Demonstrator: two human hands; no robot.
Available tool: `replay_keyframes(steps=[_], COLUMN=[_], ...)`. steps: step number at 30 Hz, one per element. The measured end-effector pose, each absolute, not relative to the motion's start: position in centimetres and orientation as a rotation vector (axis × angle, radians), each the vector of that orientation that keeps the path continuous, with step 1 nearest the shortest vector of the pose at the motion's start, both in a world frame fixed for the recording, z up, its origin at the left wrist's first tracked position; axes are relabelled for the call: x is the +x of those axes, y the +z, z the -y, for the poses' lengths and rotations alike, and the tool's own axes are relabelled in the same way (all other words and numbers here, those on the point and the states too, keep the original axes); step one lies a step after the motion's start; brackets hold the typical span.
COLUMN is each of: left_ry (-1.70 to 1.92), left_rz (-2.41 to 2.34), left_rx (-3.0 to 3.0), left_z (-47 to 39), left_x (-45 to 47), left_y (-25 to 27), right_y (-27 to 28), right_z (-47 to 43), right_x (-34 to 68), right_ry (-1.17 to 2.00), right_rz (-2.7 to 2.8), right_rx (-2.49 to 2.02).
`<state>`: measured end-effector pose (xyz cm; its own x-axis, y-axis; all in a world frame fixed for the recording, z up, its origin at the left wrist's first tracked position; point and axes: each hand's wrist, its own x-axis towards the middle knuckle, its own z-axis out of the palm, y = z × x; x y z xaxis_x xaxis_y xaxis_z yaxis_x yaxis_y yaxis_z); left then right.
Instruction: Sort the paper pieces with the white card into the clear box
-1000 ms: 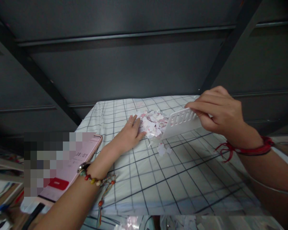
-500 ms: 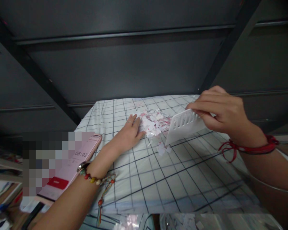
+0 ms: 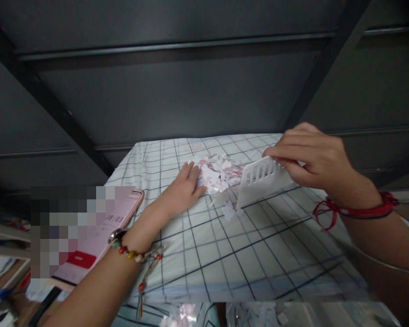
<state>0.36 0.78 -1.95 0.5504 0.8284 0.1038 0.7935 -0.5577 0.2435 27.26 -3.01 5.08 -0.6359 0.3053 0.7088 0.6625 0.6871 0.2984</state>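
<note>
A heap of torn paper scraps [image 3: 218, 175], mostly white with bits of pink and red, lies on the checked cloth [image 3: 197, 254]. Against its left side rests my left hand [image 3: 184, 188], fingers outstretched and a little apart, holding nothing. My right hand [image 3: 311, 154] pinches the top edge of a thin white slotted plate [image 3: 259, 188] between thumb and fingers. The plate stands on its long edge, tilted, just right of the heap. A few loose scraps [image 3: 230, 210] lie near its lower left corner.
A pink phone [image 3: 119, 218] showing a timer lies left of my left forearm, partly pixelated. Dark panels [image 3: 167, 95] rise behind the cloth. Below the front edge are a clear container [image 3: 310, 313] with paper pieces inside and shiny plastic [image 3: 184, 315].
Both hands stay almost where they were. The slotted plate has shifted very slightly right at its lower corner, and the phone's timer reads one second later.
</note>
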Motion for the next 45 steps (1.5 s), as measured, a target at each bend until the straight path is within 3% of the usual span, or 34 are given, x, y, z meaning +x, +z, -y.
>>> replay_keyframes(steps=[20,25,45], left_ry=[0.318,0.315,0.255], left_rz=[-1.379,-1.373,-1.404], left_rx=[2.610,2.615,2.606], left_z=[-0.8,-0.8,-0.9], left_x=[0.4,0.3,0.3], left_y=[-1.7,-1.8,-1.6], right_y=[4.7,4.5,4.1], right_z=[2.7,3.2,3.4], right_x=[27.3,26.1,25.4], right_ry=[-0.869,-0.926,-0.677], right_rz=[2.194,2.207,2.282], right_rx=[-0.884,-0.713,-0.594])
